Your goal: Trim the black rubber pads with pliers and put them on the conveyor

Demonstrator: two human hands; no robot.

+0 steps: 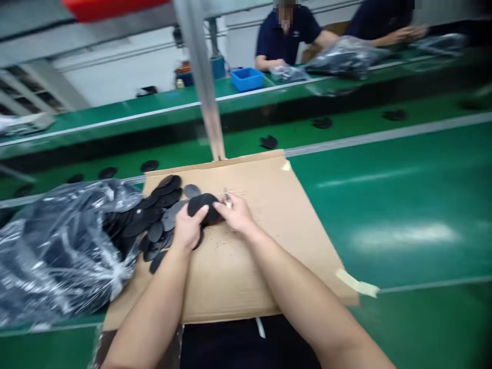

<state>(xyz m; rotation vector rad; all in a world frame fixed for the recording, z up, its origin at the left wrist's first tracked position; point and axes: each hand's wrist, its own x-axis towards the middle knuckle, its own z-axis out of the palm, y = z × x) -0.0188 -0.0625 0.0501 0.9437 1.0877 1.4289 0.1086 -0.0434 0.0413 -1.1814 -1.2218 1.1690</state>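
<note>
Black oval pad (200, 206), between left hand (187, 229), right hand (235, 213), over cardboard (269, 266)

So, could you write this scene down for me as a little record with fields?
left hand: gripping a black pad
right hand: gripping the same pad from the other side
beside the hands: loose pads in a heap on cardboard
spilling from: plastic bag
under the cardboard: green conveyor
across the line: co-worker seated near a blue bin
</note>
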